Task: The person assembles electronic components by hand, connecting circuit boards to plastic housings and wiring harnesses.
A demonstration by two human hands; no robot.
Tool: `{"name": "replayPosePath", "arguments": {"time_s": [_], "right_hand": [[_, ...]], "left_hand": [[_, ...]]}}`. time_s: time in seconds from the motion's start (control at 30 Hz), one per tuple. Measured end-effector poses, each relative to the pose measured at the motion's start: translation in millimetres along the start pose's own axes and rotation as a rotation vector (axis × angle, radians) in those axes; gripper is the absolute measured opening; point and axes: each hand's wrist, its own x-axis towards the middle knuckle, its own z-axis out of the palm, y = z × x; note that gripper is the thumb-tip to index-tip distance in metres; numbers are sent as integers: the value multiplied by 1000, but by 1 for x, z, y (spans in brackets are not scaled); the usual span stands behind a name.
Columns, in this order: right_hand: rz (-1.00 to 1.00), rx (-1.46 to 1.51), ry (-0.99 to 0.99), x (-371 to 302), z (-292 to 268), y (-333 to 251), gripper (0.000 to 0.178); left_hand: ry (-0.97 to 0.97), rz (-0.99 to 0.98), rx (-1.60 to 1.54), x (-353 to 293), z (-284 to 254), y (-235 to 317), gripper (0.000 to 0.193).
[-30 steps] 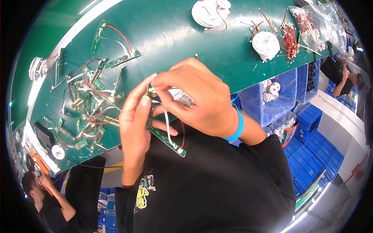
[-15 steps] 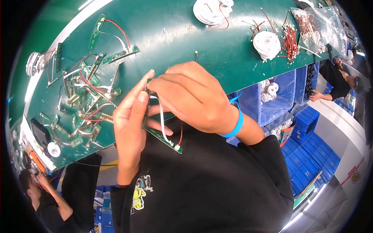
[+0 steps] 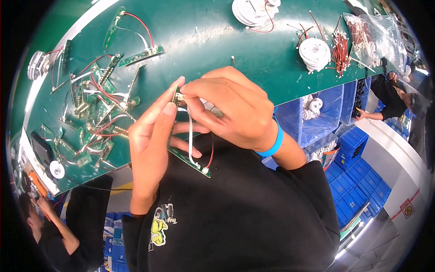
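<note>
Upright between the thumb and fingers of my left hand [image 3: 152, 136] is a narrow green circuit board [image 3: 177, 97]. My right hand [image 3: 235, 106], with a blue band at its wrist, is closed in a pinch at the board's upper end; whatever its fingertips hold is hidden. A white flat wire [image 3: 190, 136] loops down from the held board to a second green circuit board [image 3: 192, 165], which hangs below my left fingers in front of my shirt. A red wire [image 3: 212, 152] also rises from that lower board, its upper end hidden behind my right hand.
Wired circuit boards [image 3: 97, 109] lie heaped on the green table [image 3: 195, 50] at left. White spools [image 3: 314, 54], red wires [image 3: 340, 52] and a clear bag [image 3: 378, 38] sit at far right. Blue-lined bins [image 3: 319, 115] adjoin the table edge. Co-workers [image 3: 59, 226] are on both sides.
My right fingertips have drawn slightly back from the board's upper end, so more of it shows. My left hand keeps its hold. The whole view has shifted a little.
</note>
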Motion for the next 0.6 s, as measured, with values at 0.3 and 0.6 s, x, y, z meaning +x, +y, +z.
{"name": "replayPosePath", "arguments": {"time_s": [0.3, 0.6], "right_hand": [[88, 12, 76, 10, 2, -10, 24], [423, 210, -26, 10, -21, 0, 41]], "left_hand": [[55, 118, 115, -5, 5, -3, 40], [26, 119, 103, 8, -6, 1, 45]]}}
